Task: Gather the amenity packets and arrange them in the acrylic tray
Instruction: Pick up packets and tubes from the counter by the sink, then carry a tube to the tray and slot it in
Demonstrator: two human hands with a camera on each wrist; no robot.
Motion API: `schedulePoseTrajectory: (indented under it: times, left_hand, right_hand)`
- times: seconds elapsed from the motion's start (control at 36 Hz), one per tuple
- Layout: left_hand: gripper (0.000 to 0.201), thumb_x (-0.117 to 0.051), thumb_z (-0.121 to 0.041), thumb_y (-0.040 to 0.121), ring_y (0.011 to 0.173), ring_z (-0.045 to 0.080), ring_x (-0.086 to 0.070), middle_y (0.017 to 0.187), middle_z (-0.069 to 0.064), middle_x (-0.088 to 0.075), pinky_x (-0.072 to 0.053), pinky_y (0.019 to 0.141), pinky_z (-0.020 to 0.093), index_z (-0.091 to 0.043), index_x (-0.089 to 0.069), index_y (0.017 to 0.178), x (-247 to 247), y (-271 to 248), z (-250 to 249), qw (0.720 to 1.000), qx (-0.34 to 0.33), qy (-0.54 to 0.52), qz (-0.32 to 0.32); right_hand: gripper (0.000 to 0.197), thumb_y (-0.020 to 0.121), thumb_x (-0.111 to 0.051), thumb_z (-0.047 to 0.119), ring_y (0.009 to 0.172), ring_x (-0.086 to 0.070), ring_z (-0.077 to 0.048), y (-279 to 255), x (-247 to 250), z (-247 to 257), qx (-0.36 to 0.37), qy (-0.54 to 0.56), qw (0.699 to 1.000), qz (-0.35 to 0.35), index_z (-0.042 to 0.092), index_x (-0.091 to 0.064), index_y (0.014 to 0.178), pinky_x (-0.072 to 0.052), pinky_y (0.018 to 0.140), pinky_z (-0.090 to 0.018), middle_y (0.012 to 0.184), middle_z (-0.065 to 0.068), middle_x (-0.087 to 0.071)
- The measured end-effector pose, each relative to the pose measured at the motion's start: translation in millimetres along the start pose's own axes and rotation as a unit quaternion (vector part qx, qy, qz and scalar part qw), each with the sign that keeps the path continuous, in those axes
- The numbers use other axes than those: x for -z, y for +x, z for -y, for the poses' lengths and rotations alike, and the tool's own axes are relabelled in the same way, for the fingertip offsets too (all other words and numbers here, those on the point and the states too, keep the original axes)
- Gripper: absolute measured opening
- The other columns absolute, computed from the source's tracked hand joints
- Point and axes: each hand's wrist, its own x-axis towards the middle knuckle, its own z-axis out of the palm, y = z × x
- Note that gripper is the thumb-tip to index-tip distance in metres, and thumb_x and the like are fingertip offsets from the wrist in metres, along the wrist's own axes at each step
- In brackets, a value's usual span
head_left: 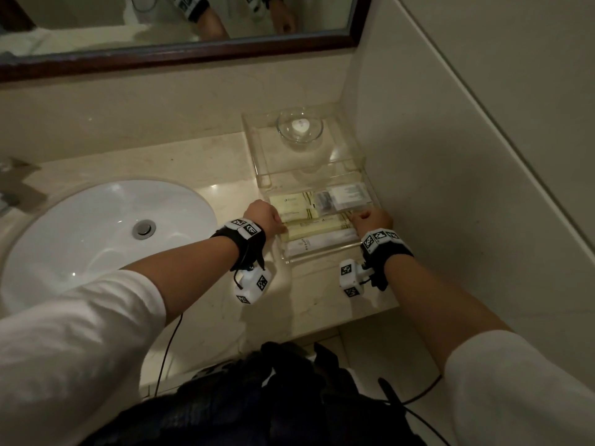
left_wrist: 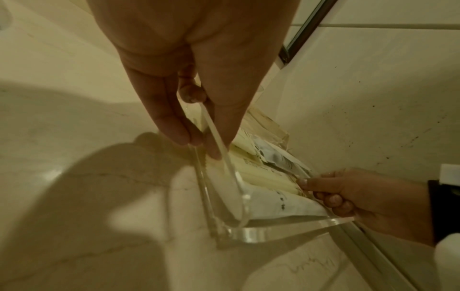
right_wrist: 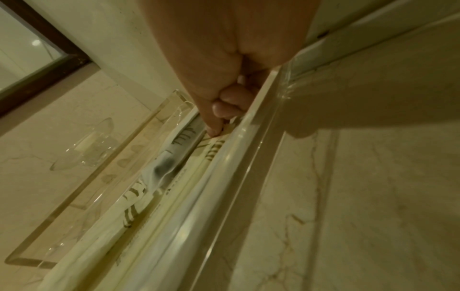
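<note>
A: Head view puts your left hand [head_left: 269, 217] at the left end of the tray [head_left: 322, 254] and your right hand [head_left: 373, 218] at its right end, both touching it. The tray sits on the counter [head_left: 193, 162], tight in the corner by the wall.

B: And the packets [head_left: 309, 225]?

A: Already inside, lying side by side, long axes running left to right, from one of your hands to the other. Neither hand is nearer; each has its own end.

B: How do my hands sit?

A: Your left pinches the tray's left wall between thumb and fingers. Your right has its fingers curled, the thumb [right_wrist: 211, 126] pressing a packet end just inside the right wall.

B: What's unclear?

A: Printing on the packets is unreadable, their count is uncertain where they overlap, and the clear walls blur into the counter. I can't tell whether your right fingers also hold the rim.
</note>
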Motion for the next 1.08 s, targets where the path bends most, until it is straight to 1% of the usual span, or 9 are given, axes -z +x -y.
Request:
schedulePoseTrajectory:
  times: [0.14,0.28,0.39,0.47,0.69,0.86,0.97,1.03,1.08]
  left_hand:
    - [0.019,-0.076,-0.029,0.075,0.087,0.022,-0.064,0.097,0.008,-0.067,-0.045,0.068,0.023,-0.011,-0.073,0.08,-4,-1,3,0.999,-0.018,0.022,-0.016]
    - [0.022,-0.075,-0.037,0.075,0.09,0.023,-0.059,0.105,0.005,-0.052,-0.046,0.073,0.027,-0.016,-0.068,0.078,-5,-2,6,0.997,-0.035,0.063,-0.036]
    - [0.021,-0.077,-0.038,0.073,0.093,0.024,-0.057,0.101,0.006,-0.056,-0.052,0.078,0.034,-0.021,-0.063,0.071,-3,-4,5,0.994,-0.049,0.082,-0.055]
    - [0.019,-0.076,-0.037,0.074,0.095,0.024,-0.056,0.1,0.005,-0.057,-0.052,0.08,0.035,-0.021,-0.065,0.074,-3,-6,4,0.993,-0.056,0.088,-0.061]
    - [0.019,-0.072,-0.041,0.076,0.089,0.021,-0.06,0.093,0.002,-0.064,-0.052,0.074,0.03,-0.023,-0.07,0.078,-1,-9,6,0.993,-0.053,0.089,-0.06]
    - [0.023,-0.07,-0.044,0.078,0.085,0.018,-0.056,0.09,-0.002,-0.058,-0.045,0.071,0.027,-0.022,-0.07,0.085,4,-10,10,0.996,-0.063,0.043,-0.047]
    - [0.027,-0.065,-0.043,0.083,0.078,0.013,-0.052,0.084,-0.004,-0.056,-0.04,0.067,0.024,-0.017,-0.068,0.088,9,-11,14,0.995,-0.07,-0.038,-0.06]
    - [0.026,-0.065,-0.043,0.084,0.077,0.013,-0.052,0.082,-0.003,-0.058,-0.038,0.062,0.022,-0.017,-0.068,0.089,11,-11,18,0.991,-0.07,-0.088,-0.066]
    - [0.027,-0.066,-0.042,0.084,0.079,0.014,-0.055,0.082,-0.001,-0.061,-0.043,0.068,0.023,-0.015,-0.069,0.091,14,-11,22,0.985,-0.068,-0.143,-0.065]
  right_hand:
    - [0.025,0.088,-0.063,0.022,0.076,-0.063,-0.027,0,-1,-2,-0.003,0.031,1.0,-0.001,0.002,-0.07,0.074,-0.052,0.075,-0.033,0.086,-0.017,-0.07]
    - [0.02,0.088,-0.062,0.02,0.083,-0.067,-0.028,1,-1,-3,-0.001,0.035,0.999,0.002,0.006,-0.073,0.081,-0.049,0.07,-0.027,0.087,-0.014,-0.072]
    - [0.02,0.088,-0.059,0.022,0.079,-0.064,-0.025,2,-1,-3,-0.001,0.025,1.0,-0.004,0.005,-0.067,0.08,-0.044,0.067,-0.025,0.084,-0.011,-0.069]
    - [0.01,0.088,-0.054,0.019,0.078,-0.06,-0.023,2,-2,-3,0.007,0.012,1.0,-0.013,0.015,-0.057,0.08,-0.045,0.07,-0.025,0.082,-0.005,-0.061]
    - [0.018,0.09,-0.047,0.018,0.068,-0.058,-0.022,0,-3,-4,0.003,0.011,1.0,-0.023,0.01,-0.063,0.093,-0.045,0.065,-0.025,0.081,-0.009,-0.065]
    - [0.021,0.091,-0.046,0.018,0.077,-0.064,-0.026,-1,-3,-4,-0.018,0.034,0.999,-0.014,0.007,-0.062,0.096,-0.047,0.066,-0.027,0.091,-0.013,-0.068]
    - [0.021,0.089,-0.048,0.019,0.091,-0.061,-0.028,-1,-3,0,-0.021,0.048,0.999,-0.01,0.008,-0.062,0.101,-0.045,0.074,-0.028,0.099,-0.011,-0.064]
    - [0.02,0.089,-0.05,0.018,0.092,-0.059,-0.027,-2,-5,3,-0.016,0.072,0.997,-0.023,0.008,-0.062,0.101,-0.043,0.075,-0.027,0.099,-0.01,-0.063]
    - [0.018,0.088,-0.05,0.016,0.086,-0.057,-0.025,-4,-7,6,-0.01,0.106,0.993,-0.044,0.007,-0.06,0.1,-0.042,0.073,-0.028,0.096,-0.009,-0.061]
